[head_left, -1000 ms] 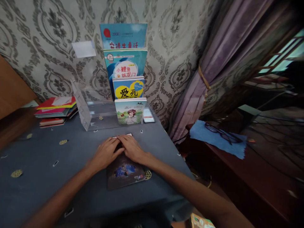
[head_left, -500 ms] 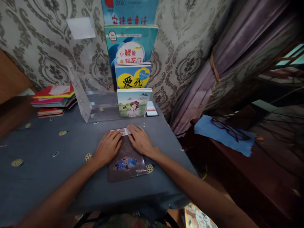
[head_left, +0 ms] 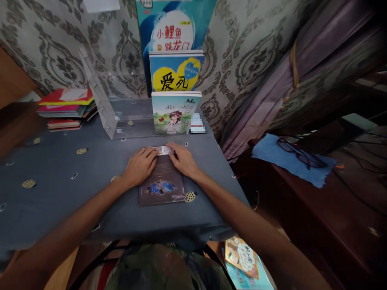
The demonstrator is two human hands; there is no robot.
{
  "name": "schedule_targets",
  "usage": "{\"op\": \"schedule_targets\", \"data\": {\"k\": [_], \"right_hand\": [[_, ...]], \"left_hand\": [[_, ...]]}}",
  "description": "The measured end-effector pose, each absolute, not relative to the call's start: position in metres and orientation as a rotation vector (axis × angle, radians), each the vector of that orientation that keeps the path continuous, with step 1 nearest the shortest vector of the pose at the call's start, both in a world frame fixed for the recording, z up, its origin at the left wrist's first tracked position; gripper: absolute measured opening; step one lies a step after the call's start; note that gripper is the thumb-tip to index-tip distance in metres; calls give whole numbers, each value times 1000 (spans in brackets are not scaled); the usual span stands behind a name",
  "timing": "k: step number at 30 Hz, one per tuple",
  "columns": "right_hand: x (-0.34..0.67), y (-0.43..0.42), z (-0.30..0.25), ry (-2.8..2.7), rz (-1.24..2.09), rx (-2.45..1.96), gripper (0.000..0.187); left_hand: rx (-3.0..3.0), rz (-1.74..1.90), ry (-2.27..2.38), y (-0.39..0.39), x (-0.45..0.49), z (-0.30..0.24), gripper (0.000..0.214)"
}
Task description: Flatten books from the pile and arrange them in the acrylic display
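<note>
A dark brown book (head_left: 161, 183) lies flat on the table, with blue artwork near its lower edge and a white strip along its far edge. My left hand (head_left: 141, 164) rests over the book's upper left side, fingers stretched out towards the white strip. Across from it, my right hand (head_left: 184, 159) lies on the upper right side, its fingers extended at the far corner. Both hands are open and touch the book from above. Behind them stands a clear acrylic rack (head_left: 105, 117) holding several upright books, the front one a green picture book (head_left: 172, 117).
Stacked books (head_left: 65, 106) sit at the back left of the blue cloth-covered table (head_left: 69, 197). On the right, a dark red surface (head_left: 290, 181) carries a blue cloth (head_left: 273, 155) with glasses (head_left: 302, 153) on it. More books (head_left: 243, 257) lie low at front right.
The view has tilted downward, so the rack and table appear higher and the books below at front right show more. Both hands stay on the dark book, almost unchanged.
</note>
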State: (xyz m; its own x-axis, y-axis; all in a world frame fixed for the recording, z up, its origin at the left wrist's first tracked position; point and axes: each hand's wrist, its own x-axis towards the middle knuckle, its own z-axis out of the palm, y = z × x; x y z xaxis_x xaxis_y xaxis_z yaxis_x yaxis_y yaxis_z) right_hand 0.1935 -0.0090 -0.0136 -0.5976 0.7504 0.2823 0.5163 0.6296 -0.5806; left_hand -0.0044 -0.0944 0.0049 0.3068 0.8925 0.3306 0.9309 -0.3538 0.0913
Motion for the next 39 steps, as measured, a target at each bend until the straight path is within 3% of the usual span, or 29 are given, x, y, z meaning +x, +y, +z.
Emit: {"op": "schedule_targets", "data": {"k": [8,15,29,39], "right_hand": [[191,-6,-16,-2373,519,-972,41],[189,-9,-13,-2401,447,-994,39],[188,-20,-13,-2441,342,-1029,36],[234,-88,-13,-2518,315,-941,39]], "left_hand": [[-2461,-426,-1665,-90,-3,8,36],[-2755,-485,-1305,-124,21,9,36],[-2912,-464,-1129,-148,30,4,55],[-2934,-862,-1133,-151,29,3,36]]}}
